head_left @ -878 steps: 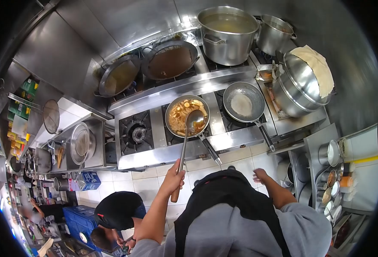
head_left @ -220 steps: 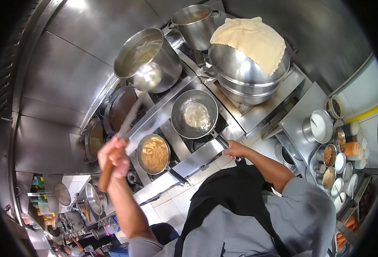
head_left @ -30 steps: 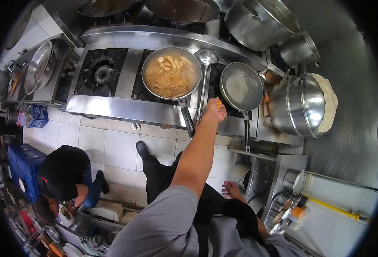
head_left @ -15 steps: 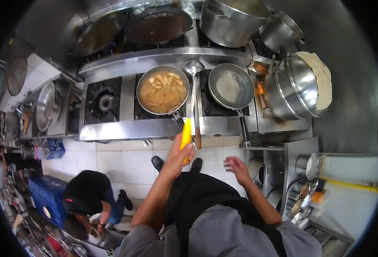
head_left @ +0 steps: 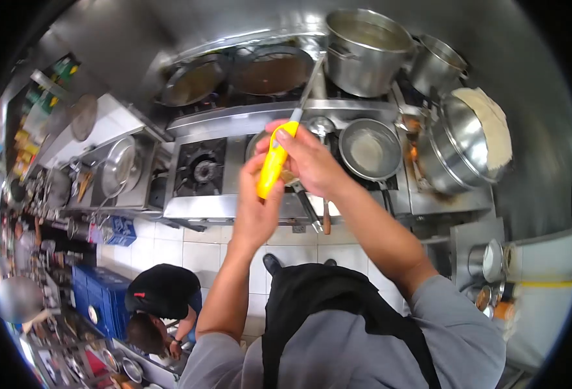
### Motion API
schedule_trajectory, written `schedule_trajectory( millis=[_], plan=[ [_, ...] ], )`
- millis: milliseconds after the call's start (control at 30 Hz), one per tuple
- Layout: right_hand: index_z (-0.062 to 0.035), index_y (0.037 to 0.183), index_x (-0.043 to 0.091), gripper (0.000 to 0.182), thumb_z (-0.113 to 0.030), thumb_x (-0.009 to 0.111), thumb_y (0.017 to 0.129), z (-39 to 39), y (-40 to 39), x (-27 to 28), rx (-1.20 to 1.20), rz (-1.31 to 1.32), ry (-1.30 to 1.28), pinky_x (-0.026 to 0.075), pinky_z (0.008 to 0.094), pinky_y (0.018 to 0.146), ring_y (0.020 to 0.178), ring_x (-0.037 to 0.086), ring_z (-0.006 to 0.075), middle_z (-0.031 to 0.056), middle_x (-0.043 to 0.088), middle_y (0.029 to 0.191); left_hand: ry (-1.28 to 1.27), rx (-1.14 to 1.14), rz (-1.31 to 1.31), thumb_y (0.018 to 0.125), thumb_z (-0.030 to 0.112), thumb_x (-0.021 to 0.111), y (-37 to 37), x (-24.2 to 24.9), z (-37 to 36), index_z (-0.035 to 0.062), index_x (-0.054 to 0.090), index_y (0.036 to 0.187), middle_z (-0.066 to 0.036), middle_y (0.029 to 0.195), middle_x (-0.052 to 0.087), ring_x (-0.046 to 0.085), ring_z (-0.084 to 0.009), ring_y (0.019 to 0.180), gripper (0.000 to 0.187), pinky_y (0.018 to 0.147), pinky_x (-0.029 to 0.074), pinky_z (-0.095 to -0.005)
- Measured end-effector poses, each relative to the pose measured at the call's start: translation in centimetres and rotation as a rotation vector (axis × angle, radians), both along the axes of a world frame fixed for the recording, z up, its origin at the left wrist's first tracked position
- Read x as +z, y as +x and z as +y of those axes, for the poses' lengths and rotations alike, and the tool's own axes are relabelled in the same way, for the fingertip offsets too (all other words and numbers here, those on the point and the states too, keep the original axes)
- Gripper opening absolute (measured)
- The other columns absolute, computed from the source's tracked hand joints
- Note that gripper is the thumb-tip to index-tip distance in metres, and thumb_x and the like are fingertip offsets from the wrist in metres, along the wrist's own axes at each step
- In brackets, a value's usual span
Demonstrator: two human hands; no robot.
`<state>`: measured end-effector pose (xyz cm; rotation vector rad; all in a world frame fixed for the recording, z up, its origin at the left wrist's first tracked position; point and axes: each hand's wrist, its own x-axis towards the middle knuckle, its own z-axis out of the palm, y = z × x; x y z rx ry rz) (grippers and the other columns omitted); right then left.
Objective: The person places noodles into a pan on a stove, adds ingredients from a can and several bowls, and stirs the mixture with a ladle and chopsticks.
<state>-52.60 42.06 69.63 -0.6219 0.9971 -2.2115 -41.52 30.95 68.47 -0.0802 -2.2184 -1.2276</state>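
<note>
Yellow-handled tool [head_left: 273, 165]: located in front of the person, raised above the front of the stove [head_left: 234, 207] and in contact with both hands. Its long axis is slanted; the butt lies near and to the left, and the slim metal shaft [head_left: 313, 78] extends away and slightly right, the far end overlapping in view the gap between the wide pan of brown liquid [head_left: 273, 74] and the large pot [head_left: 362, 71].

Left hand [head_left: 257, 217]: fingers clamped on the lower handle, nearer the butt. Right hand [head_left: 315, 165]: fingers closed about the upper handle, just beside the base of the shaft, hence the nearer hand to the shaft. Exact fingertip contact on the far side cannot be told.

Beyond the hands, the front pan [head_left: 252, 146] is partly hidden. The ladle [head_left: 321, 124] lies between it and the grey pan [head_left: 370, 146], right. The open burner [head_left: 203, 170] is left.
</note>
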Motion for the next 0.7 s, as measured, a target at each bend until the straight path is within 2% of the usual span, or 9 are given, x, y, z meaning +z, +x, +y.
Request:
schedule_trajectory(
  millis=[67, 100, 167, 200, 300, 400, 467, 700],
  plan=[
    [-0.0051, 0.126, 0.050, 0.035, -0.027, 0.057, 0.100, -1.7, 0.5, 4.5, 0.039, 0.199, -0.004, 0.051, 0.0335, 0.091, 0.105, 0.061, 0.0183, 0.0093, 0.062, 0.112, 0.661, -0.170, -0.190, 0.101, 0.028, 0.053, 2.2, 4.1, -3.1, 0.0029, 0.043, 0.131, -0.009, 0.083, 0.058, 0.046, -0.0054, 0.051, 0.041, 0.047, 0.041, -0.0175],
    [-0.0046, 0.124, 0.052, 0.033, -0.026, 0.059, 0.099, -2.6, 0.8, 6.5, 0.096, 0.278, -0.033, 0.051, 0.0341, 0.091, 0.105, 0.062, 0.0185, 0.0092, 0.062, 0.112, 0.688, -0.161, -0.126, 0.105, 0.035, 0.044, 3.4, 6.6, -3.7, 0.0018, 0.046, 0.122, -0.007, 0.070, 0.056, 0.038, -0.0030, 0.043, 0.037, 0.039, 0.032, -0.0169],
    [-0.0032, 0.119, 0.055, 0.031, -0.025, 0.060, 0.098, -5.0, 2.4, 10.3, 0.187, 0.359, -0.087, 0.054, 0.0360, 0.090, 0.103, 0.064, 0.0192, 0.0099, 0.064, 0.111, 0.805, -0.180, -0.030, 0.105, 0.046, 0.036, 5.7, 9.9, -5.5, 0.0014, 0.046, 0.126, -0.006, 0.069, 0.055, 0.041, -0.0053, 0.044, 0.050, 0.040, 0.034, -0.0189],
    [-0.0023, 0.116, 0.057, 0.027, -0.020, 0.062, 0.097, -6.0, 3.6, 12.6, 0.199, 0.377, -0.115, 0.056, 0.0297, 0.081, 0.097, 0.064, 0.0157, 0.0074, 0.064, 0.106, 0.887, -0.218, 0.046, 0.105, 0.049, 0.033, 6.8, 11.0, -6.4, 0.0014, 0.045, 0.128, -0.006, 0.069, 0.055, 0.042, -0.0060, 0.045, 0.054, 0.040, 0.035, -0.0195],
    [-0.0023, 0.115, 0.057, 0.026, -0.020, 0.062, 0.097, -9.9, 5.3, 16.5, 0.290, 0.449, -0.249, 0.057, 0.0312, 0.083, 0.099, 0.065, 0.0169, 0.0090, 0.065, 0.108, 0.834, -0.221, 0.319, 0.105, 0.052, 0.024, 10.2, 14.2, -8.2, 0.0016, 0.044, 0.133, -0.012, 0.078, 0.060, 0.047, -0.0116, 0.047, 0.061, 0.042, 0.040, -0.0232],
    [-0.0020, 0.116, 0.057, 0.026, -0.021, 0.060, 0.098, -12.2, 7.5, 19.9, 0.418, 0.458, -0.366, 0.057, 0.0340, 0.087, 0.103, 0.064, 0.0190, 0.0109, 0.065, 0.110, 0.738, -0.065, 0.473, 0.105, 0.050, 0.026, 14.7, 16.6, -8.8, 0.0002, 0.043, 0.134, -0.016, 0.088, 0.061, 0.052, -0.0141, 0.055, 0.060, 0.048, 0.045, -0.0262],
    [-0.0011, 0.122, 0.055, 0.031, -0.021, 0.059, 0.098, -13.5, 9.1, 20.9, 0.500, 0.394, -0.453, 0.057, 0.0406, 0.091, 0.107, 0.065, 0.0257, 0.0195, 0.063, 0.121, 0.661, -0.015, 0.531, 0.105, 0.049, 0.026, 17.3, 17.5, -8.8, -0.0001, 0.043, 0.134, -0.016, 0.091, 0.060, 0.053, -0.0143, 0.057, 0.060, 0.050, 0.045, -0.0265],
    [-0.0012, 0.122, 0.054, 0.029, -0.020, 0.055, 0.100, -15.9, 14.7, 21.5, 0.702, 0.331, -0.530, 0.054, 0.0450, 0.096, 0.110, 0.064, 0.0276, 0.0200, 0.061, 0.124, 0.523, 0.179, 0.625, 0.105, 0.043, 0.030, 24.5, 18.4, -7.3, -0.0024, 0.045, 0.135, -0.013, 0.094, 0.061, 0.053, -0.0144, 0.059, 0.056, 0.052, 0.046, -0.0273]
  ],
)
